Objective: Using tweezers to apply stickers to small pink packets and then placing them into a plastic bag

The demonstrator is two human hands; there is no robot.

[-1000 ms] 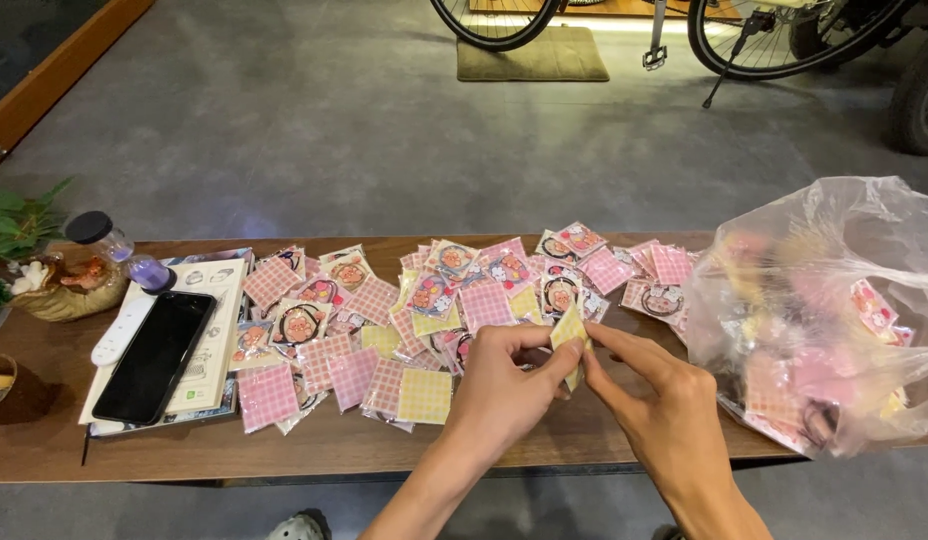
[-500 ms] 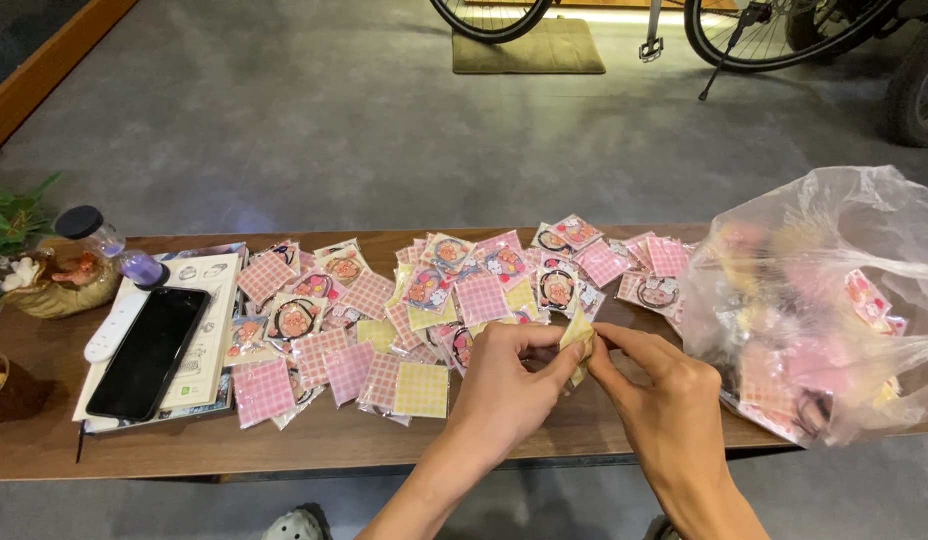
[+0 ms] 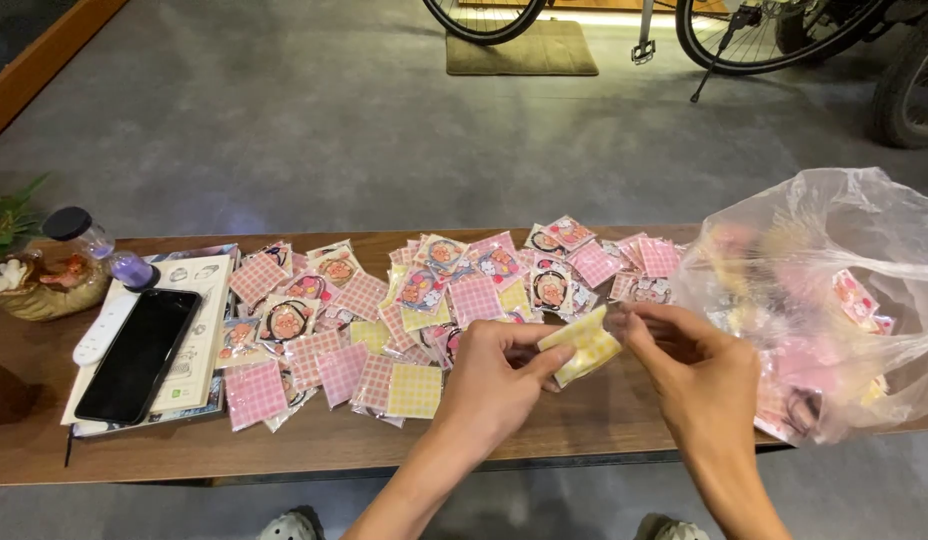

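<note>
Both hands meet over the front of the table, and we have one small yellow checked packet [image 3: 581,345] caught between them. Our left hand [image 3: 494,385] pinches its near end, thumb on top and fingers curled under; our right hand [image 3: 699,375] nips the far edge between thumb and fingertips. The packet hangs just above the wooden table [image 3: 584,420], tilted, near the front edge.

Just beyond the left hand lies the spread of packets [image 3: 414,300], pink checks and yellow checks mixed with round cartoon pictures, overlapping each other across the middle of the table. To the right, close beside our right hand, sits a clear plastic bag [image 3: 834,300], bulging with more of the same pink and yellow pieces.

Out on the left, a black phone [image 3: 139,355] rests on a printed booklet [image 3: 199,330], with a white remote [image 3: 106,328] alongside it. Further left stand a small jar with a black lid [image 3: 89,240] and a basket with a plant [image 3: 34,280]. Across the grey floor [image 3: 334,130], bicycle wheels [image 3: 774,35] and a doormat [image 3: 524,50].
</note>
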